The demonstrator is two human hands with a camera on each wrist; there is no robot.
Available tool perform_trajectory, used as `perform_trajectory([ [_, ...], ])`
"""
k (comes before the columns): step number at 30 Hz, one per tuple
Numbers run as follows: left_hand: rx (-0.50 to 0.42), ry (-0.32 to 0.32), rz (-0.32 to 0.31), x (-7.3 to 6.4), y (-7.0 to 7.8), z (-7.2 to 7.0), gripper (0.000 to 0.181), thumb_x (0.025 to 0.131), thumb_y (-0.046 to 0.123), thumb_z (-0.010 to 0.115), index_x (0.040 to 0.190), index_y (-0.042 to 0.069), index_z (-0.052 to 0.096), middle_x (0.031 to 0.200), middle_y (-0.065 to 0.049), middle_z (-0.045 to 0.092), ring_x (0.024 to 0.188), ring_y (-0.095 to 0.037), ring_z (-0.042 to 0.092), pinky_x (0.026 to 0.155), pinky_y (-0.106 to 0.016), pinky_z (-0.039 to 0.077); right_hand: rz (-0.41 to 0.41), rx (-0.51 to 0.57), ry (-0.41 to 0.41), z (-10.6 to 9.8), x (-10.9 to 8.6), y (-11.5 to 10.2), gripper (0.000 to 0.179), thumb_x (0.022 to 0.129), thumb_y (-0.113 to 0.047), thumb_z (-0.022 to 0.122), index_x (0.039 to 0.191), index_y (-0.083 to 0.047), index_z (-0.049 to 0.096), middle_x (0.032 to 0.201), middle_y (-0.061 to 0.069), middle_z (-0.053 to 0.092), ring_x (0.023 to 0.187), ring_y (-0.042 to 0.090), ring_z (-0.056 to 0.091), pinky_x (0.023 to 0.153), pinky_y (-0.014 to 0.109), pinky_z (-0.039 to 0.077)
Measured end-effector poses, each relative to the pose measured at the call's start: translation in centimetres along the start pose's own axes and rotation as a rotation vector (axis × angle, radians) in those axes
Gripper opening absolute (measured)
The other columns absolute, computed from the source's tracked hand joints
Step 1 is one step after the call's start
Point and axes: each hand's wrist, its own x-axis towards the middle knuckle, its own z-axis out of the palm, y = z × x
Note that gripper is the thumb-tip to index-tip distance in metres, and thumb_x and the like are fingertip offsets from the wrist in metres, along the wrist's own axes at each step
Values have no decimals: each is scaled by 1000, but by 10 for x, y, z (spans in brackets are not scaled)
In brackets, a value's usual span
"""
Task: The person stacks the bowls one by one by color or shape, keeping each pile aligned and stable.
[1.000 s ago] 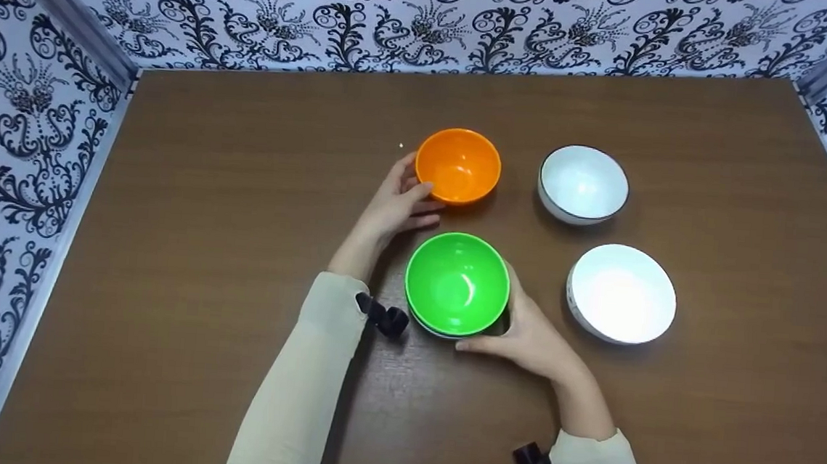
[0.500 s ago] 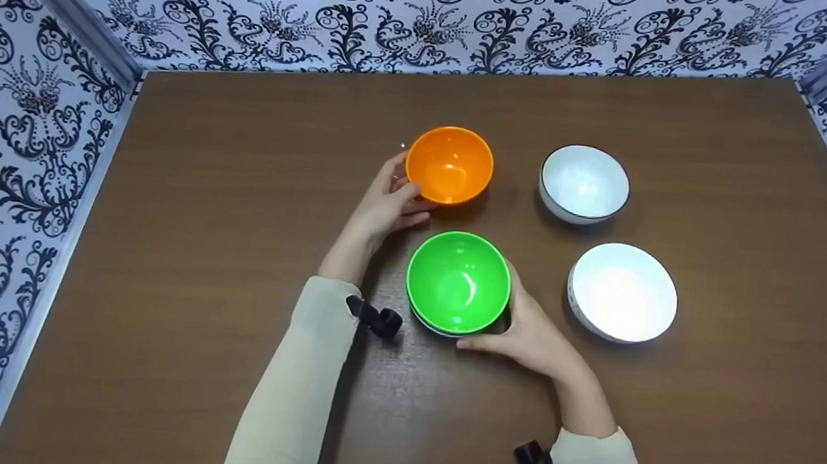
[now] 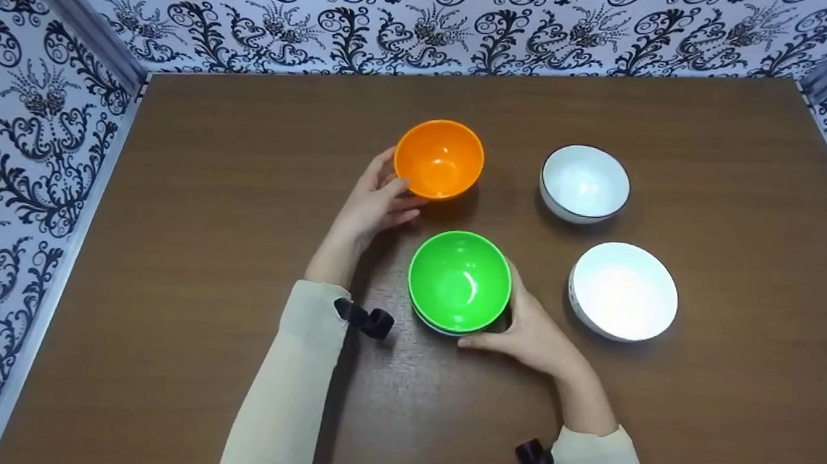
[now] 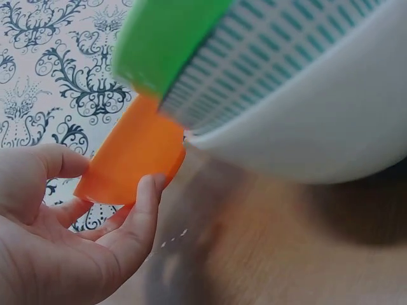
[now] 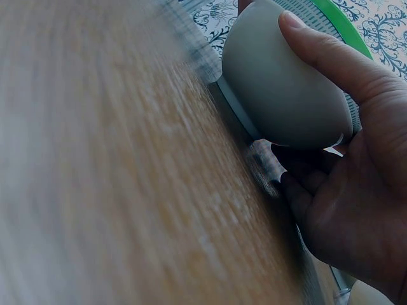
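Note:
My left hand (image 3: 370, 208) grips the orange bowl (image 3: 439, 159) by its left side, thumb at the rim and fingers under the wall. In the left wrist view that bowl looks tilted, held between thumb and fingers. Nearer to me, a green bowl (image 3: 459, 282) is nested in a white bowl (image 5: 280, 76) with a band of green dashes. From the head, only a sliver of the white one shows beneath the green. My right hand (image 3: 534, 335) holds this nested pair from the right, its thumb along the near side of the white bowl.
Two more white bowls stand on the right: a dark-rimmed one (image 3: 584, 182) farther back and a wider one (image 3: 622, 292) nearer. The brown wooden table (image 3: 187, 245) is bordered at the back and sides by panels (image 3: 428, 29) with black scroll patterns.
My left hand and the orange bowl have moved left and slightly away from me, widening the gap to the dark-rimmed bowl. The right hand and the nested bowls have stayed in place.

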Motion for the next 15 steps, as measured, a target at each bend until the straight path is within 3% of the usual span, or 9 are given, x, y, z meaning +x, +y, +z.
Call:
perform_trajectory([
  [15, 50, -41, 73, -25, 7, -12, 59, 104, 14, 51, 156, 27, 28, 148, -7, 48, 97, -20, 71, 80, -24, 60, -4, 15, -2, 0, 0, 0, 124, 65, -22, 95, 159, -22, 15, 156, 1, 37, 142, 23, 39, 121, 50, 29],
])
